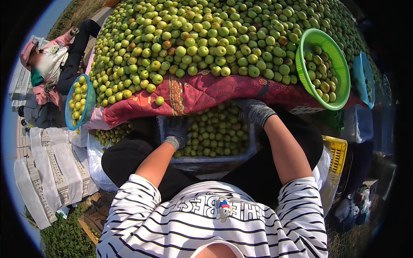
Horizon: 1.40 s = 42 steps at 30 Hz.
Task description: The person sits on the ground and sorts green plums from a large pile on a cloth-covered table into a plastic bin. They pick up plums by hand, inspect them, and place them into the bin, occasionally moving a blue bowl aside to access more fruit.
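A lined crate (200,158) full of green round fruits (214,133) stands between the knees, partly under a red patterned cloth (206,92). My left hand (177,130), in a dark grey glove, rests at the crate's left side against the fruits; its fingertips lie in shadow by the cloth. At the crate's upper right, my right hand (256,111), gloved alike, reaches over the rim near the cloth's edge, with its fingers partly hidden. Whether either hand holds a fruit cannot be told. Beyond the cloth rises a large heap of green fruits (200,42), some with reddish brown patches.
A green plastic basket (343,74) of fruits leans at right, near a blue basket (371,80). Another blue basket (88,104) holds fruits at left. A person (53,61) sits at upper left, above stacked white crates (58,174). A yellow crate (338,154) stands at right.
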Each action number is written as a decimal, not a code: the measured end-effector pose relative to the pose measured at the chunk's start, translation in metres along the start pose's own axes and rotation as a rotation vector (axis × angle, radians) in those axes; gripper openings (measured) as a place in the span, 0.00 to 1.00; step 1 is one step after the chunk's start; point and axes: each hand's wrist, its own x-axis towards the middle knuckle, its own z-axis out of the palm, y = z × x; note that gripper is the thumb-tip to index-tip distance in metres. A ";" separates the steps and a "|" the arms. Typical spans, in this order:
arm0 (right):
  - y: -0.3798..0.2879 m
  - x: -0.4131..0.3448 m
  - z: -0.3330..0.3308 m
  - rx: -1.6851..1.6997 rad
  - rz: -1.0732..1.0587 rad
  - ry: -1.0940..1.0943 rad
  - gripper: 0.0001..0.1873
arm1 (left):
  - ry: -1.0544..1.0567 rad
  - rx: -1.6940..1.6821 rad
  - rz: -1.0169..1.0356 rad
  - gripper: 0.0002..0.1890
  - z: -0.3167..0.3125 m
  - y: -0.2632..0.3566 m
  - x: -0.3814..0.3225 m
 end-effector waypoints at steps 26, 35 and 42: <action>0.004 0.007 0.007 -0.072 -0.084 0.077 0.34 | 0.089 -0.445 0.517 0.33 0.003 0.132 0.021; 0.001 0.004 0.003 -0.064 -0.101 0.065 0.35 | -0.117 -0.139 0.208 0.34 0.012 -0.007 -0.005; 0.019 0.022 0.019 -0.032 -0.075 0.076 0.36 | -0.142 -0.049 -0.264 0.29 0.007 -0.066 0.027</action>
